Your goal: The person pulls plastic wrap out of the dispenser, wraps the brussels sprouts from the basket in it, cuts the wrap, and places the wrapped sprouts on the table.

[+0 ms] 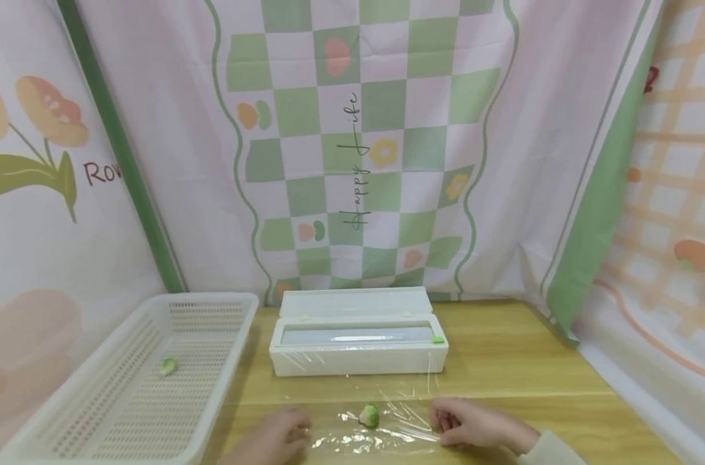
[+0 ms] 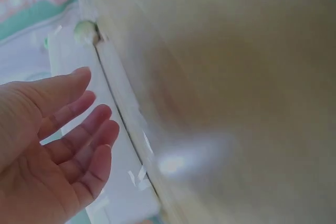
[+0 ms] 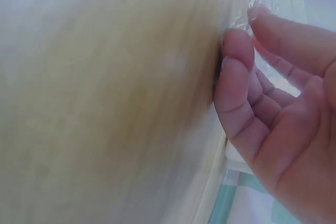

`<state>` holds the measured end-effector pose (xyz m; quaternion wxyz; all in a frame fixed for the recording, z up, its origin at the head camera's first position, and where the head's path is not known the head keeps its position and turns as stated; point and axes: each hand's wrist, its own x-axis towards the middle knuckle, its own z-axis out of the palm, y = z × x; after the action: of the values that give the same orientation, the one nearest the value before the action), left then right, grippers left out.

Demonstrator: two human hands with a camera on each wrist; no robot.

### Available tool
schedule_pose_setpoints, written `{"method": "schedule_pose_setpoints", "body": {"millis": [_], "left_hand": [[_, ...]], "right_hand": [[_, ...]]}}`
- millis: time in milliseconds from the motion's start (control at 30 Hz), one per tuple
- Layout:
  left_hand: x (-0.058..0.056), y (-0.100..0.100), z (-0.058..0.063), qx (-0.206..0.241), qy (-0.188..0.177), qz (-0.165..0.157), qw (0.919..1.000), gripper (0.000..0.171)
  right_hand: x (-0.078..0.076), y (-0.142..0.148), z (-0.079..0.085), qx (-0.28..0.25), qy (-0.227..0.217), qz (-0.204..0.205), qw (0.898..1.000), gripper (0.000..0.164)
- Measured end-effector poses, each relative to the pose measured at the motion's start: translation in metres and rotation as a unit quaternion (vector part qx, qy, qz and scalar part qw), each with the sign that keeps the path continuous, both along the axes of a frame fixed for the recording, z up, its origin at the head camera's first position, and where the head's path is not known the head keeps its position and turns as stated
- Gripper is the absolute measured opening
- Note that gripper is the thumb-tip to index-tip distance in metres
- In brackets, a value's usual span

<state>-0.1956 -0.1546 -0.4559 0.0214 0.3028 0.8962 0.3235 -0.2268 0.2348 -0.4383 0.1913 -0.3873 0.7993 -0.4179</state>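
A small green sprout point(image 1: 369, 416), like a Brussels sprout, lies amid a sheet of clear plastic wrap point(image 1: 407, 429) spread on the table. The wrap runs from a white dispenser box point(image 1: 358, 361) whose lid stands up. My left hand point(image 1: 273, 438) is left of the sheet, blurred in the head view; in the left wrist view the left hand point(image 2: 58, 150) has loosely bent fingers and holds nothing. At the sheet's right edge, my right hand point(image 1: 474, 423) pinches the wrap between thumb and curled fingers, with creased film at the thumb tip in the right wrist view.
On the left stands a white perforated basket point(image 1: 244, 323) with another small sprout point(image 1: 168, 367) inside. A green slider point(image 1: 438, 340) sits at the right end of the dispenser. Printed curtains point(image 1: 358, 161) enclose the wooden table point(image 1: 538, 361) at the back and sides.
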Motion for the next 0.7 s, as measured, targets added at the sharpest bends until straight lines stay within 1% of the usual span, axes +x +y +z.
{"method": "schedule_pose_setpoints", "body": {"millis": [100, 200, 233, 333, 367, 433, 500, 633, 700], "left_hand": [[0.005, -0.013, 0.002, -0.015, -0.005, 0.006, 0.9999, 0.017], [0.005, -0.021, 0.003, -0.033, 0.026, -0.006, 0.9991, 0.014], [0.006, -0.023, 0.004, -0.036, 0.03, -0.011, 0.9988, 0.014], [0.006, -0.028, 0.0, -0.045, 0.047, -0.015, 0.9978, 0.016], [0.006, -0.03, 0.0, -0.048, 0.046, -0.013, 0.9977, 0.016], [0.006, -0.032, 0.0, -0.047, 0.056, -0.014, 0.9972, 0.015], [0.006, -0.033, 0.0, -0.042, 0.067, -0.016, 0.9968, 0.013], [0.006, -0.034, 0.002, -0.038, 0.085, -0.014, 0.9956, 0.008], [0.006, -0.034, 0.003, -0.033, 0.083, -0.007, 0.996, 0.005]], "right_hand": [[-0.001, 0.0, -0.001, -0.011, -0.011, 0.015, 1.0, 0.009], [-0.002, 0.0, -0.002, -0.019, -0.009, 0.031, 0.999, 0.008], [-0.002, 0.0, -0.002, -0.018, -0.003, 0.037, 0.999, 0.009], [-0.003, 0.002, -0.003, -0.007, 0.037, 0.053, 0.998, 0.012], [-0.003, 0.003, -0.003, -0.001, 0.051, 0.057, 0.997, 0.015], [-0.003, 0.003, -0.005, 0.015, 0.085, 0.06, 0.994, 0.02], [-0.002, 0.003, -0.006, 0.033, 0.109, 0.057, 0.992, 0.021], [0.0, 0.0, -0.004, 0.06, 0.133, 0.049, 0.988, 0.019], [0.001, -0.001, -0.003, 0.064, 0.138, 0.045, 0.987, 0.017]]}}
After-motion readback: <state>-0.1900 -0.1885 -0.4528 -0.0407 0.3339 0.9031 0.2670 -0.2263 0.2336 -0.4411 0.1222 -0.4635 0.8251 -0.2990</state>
